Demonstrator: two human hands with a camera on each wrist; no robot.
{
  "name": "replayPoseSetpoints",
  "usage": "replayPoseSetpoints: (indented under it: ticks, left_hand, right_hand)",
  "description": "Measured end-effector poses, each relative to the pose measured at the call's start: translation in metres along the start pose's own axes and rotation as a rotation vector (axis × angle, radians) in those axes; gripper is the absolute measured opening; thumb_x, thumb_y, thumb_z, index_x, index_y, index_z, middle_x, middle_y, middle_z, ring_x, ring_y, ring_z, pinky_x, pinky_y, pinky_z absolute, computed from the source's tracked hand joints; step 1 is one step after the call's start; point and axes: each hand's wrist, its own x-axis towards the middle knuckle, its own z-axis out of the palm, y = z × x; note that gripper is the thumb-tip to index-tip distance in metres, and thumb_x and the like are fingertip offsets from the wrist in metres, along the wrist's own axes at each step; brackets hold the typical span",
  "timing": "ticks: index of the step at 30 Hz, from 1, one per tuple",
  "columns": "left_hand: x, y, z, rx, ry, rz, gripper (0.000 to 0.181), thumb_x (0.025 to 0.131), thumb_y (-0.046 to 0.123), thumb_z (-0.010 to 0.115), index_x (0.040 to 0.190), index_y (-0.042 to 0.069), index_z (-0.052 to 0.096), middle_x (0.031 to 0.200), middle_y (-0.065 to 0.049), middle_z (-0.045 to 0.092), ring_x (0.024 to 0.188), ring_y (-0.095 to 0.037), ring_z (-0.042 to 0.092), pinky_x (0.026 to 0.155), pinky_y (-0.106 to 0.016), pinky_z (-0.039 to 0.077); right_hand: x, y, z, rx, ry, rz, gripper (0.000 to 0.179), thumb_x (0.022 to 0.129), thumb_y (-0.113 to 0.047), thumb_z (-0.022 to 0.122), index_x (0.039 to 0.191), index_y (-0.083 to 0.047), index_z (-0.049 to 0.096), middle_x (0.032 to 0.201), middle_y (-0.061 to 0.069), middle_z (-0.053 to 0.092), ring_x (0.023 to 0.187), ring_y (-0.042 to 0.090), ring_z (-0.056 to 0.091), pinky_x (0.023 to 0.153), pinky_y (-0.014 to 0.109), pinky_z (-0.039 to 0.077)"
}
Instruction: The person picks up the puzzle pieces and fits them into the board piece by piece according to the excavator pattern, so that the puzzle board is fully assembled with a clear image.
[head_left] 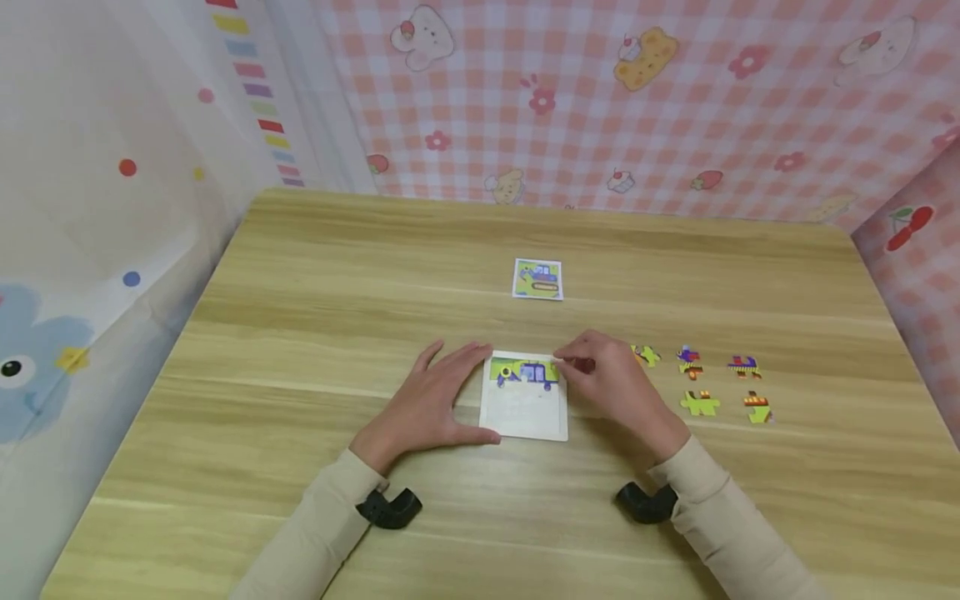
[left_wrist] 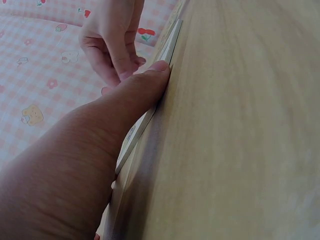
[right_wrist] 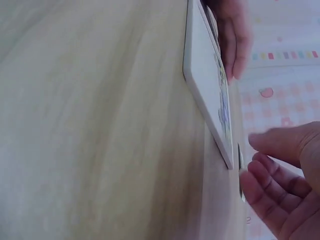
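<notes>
A shallow white puzzle tray (head_left: 523, 435) lies in front of me, its top strip filled by fitted pieces (head_left: 534, 375) with a purple vehicle on green. My left hand (head_left: 435, 400) holds the tray at its left side, index finger by the upper left corner and thumb on the near edge. The thumb (left_wrist: 142, 82) shows against the tray's edge (left_wrist: 167, 47) in the left wrist view. My right hand (head_left: 611, 379) hovers at the tray's upper right corner, fingers bent. In the right wrist view, its thumb (right_wrist: 285, 142) and fingers stand apart with nothing between them.
Several loose puzzle pieces lie to the right, among them a green one (head_left: 700, 404) and a purple-and-orange one (head_left: 744, 365). Beyond the tray is a small picture card (head_left: 537, 279) of a purple vehicle. A pink checked cloth (head_left: 600, 108) hangs behind the wooden table (head_left: 360, 275).
</notes>
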Motion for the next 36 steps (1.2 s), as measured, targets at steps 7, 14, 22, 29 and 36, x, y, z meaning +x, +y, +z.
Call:
replayPoseSetpoints:
  ticks: [7, 14, 22, 29, 36]
  left_hand:
    - [0.001, 0.0, 0.0, 0.005, -0.005, 0.0, 0.119, 0.074, 0.079, 0.074, 0.164, 0.015, 0.03, 0.166, -0.001, 0.036, 0.155, -0.015, 0.027, 0.128, -0.044, 0.001]
    - [0.0, 0.0, 0.0, 0.002, 0.003, 0.001, 0.118, 0.074, 0.078, 0.075, 0.163, 0.015, 0.031, 0.166, -0.002, 0.037, 0.155, -0.016, 0.028, 0.128, -0.044, 0.002]
    - [0.002, -0.002, 0.001, 0.009, 0.009, 0.007, 0.118, 0.074, 0.079, 0.074, 0.163, 0.015, 0.031, 0.166, -0.001, 0.037, 0.154, -0.016, 0.028, 0.128, -0.045, 0.002]
    - [0.002, -0.001, 0.0, -0.002, 0.009, 0.0, 0.119, 0.073, 0.079, 0.075, 0.163, 0.014, 0.031, 0.166, -0.002, 0.036, 0.155, -0.017, 0.028, 0.128, -0.045, 0.001]
    - [0.001, -0.001, -0.001, 0.002, 0.007, 0.007, 0.119, 0.073, 0.079, 0.075, 0.163, 0.015, 0.031, 0.166, -0.002, 0.036, 0.155, -0.016, 0.027, 0.128, -0.044, 0.001]
  right_hand:
    - [-0.002, 0.008, 0.0, -0.008, -0.087, -0.008, 0.008, 0.09, -0.001, 0.079, 0.096, -0.004, 0.083, 0.093, 0.004, 0.074, 0.083, 0.015, 0.067, 0.074, 0.029, 0.059]
    - [-0.003, 0.007, 0.004, -0.026, -0.073, 0.002, 0.006, 0.09, -0.002, 0.08, 0.095, -0.005, 0.083, 0.091, 0.003, 0.074, 0.08, 0.013, 0.066, 0.072, 0.03, 0.06]
    - [0.0, 0.002, -0.005, -0.053, -0.005, -0.043, 0.007, 0.094, -0.008, 0.078, 0.098, -0.006, 0.082, 0.086, 0.0, 0.07, 0.072, 0.014, 0.058, 0.061, 0.025, 0.05]
    - [0.004, 0.024, -0.052, -0.098, -0.004, 0.033, 0.015, 0.094, -0.002, 0.074, 0.108, 0.002, 0.079, 0.103, 0.014, 0.073, 0.087, 0.027, 0.066, 0.075, 0.041, 0.058]
    - [-0.005, 0.055, -0.087, -0.151, -0.17, 0.092, 0.026, 0.093, -0.01, 0.078, 0.115, 0.003, 0.076, 0.11, 0.019, 0.07, 0.099, 0.037, 0.068, 0.087, 0.056, 0.057]
